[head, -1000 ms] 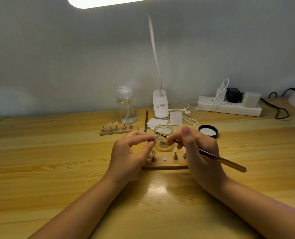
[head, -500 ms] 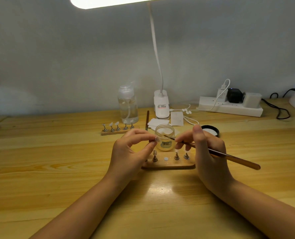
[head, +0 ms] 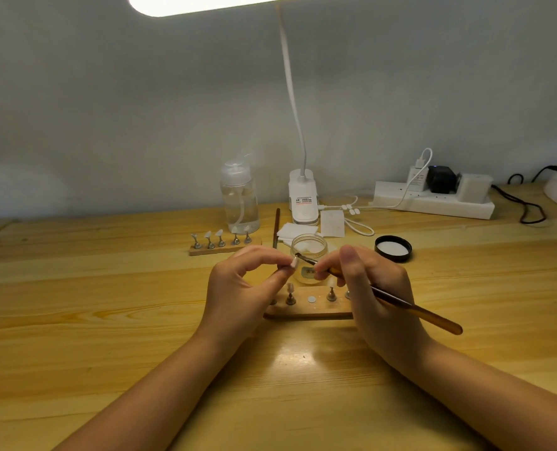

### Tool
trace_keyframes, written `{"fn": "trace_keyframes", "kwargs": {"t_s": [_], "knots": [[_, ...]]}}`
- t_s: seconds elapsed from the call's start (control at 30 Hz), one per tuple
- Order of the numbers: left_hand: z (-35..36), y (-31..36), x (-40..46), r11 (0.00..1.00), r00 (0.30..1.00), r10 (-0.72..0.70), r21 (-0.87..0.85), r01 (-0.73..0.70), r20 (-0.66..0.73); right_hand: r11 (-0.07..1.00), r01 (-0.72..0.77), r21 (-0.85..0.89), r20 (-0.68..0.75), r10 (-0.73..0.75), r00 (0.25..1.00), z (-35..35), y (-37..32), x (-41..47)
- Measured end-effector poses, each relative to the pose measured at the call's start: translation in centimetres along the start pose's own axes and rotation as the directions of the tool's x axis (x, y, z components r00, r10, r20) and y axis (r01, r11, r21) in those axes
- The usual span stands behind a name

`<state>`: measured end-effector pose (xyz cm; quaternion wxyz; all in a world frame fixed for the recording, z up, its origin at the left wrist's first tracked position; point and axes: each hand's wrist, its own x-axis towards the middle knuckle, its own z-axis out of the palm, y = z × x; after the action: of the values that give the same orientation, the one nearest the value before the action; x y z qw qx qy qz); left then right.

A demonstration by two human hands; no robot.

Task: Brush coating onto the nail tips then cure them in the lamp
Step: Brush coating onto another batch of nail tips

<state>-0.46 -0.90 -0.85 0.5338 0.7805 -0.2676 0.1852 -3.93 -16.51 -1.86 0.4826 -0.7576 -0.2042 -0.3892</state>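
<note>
A: What surrounds the work, largest first?

B: Wooden table (head: 75, 320); white desk lamp (head: 303, 203) at the wall; power strip (head: 433, 203) far right; clear pump bottle (head: 239, 203); far wooden stand (head: 225, 249) carrying nail tips; black lid (head: 393, 248).

A: And the hands?

B: Left hand (head: 238, 288) pinches one nail tip (head: 293, 262) between thumb and forefinger, above the near wooden stand (head: 309, 309). Right hand (head: 375, 288) grips the brush (head: 401, 304), fingers curled round its handle; the bristle end is at the nail tip.

A: Any obstruction?

B: The open glass jar (head: 309, 249) stands directly behind the pinched tip. Both hands hide the near stand's ends.
</note>
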Motion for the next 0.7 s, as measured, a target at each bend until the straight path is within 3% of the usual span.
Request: {"fn": "trace_keyframes", "kwargs": {"t_s": [0.23,0.47,0.7], "knots": [[0.12,0.02,0.14,1.0,1.0,-0.004,0.01,0.004,0.0,0.997,-0.013,0.076,0.006,0.013,1.0,-0.05,-0.11,-0.29],[0.12,0.07,0.09,1.0,1.0,-0.014,0.006,0.014,-0.004,1.0,-0.005,-0.001,-0.001,0.005,1.0,0.04,-0.11,-0.06],[0.08,0.1,0.06,1.0,1.0,-0.015,0.002,0.015,-0.002,0.994,-0.047,0.095,-0.015,0.048,0.999,-0.05,-0.09,-0.12]]}}
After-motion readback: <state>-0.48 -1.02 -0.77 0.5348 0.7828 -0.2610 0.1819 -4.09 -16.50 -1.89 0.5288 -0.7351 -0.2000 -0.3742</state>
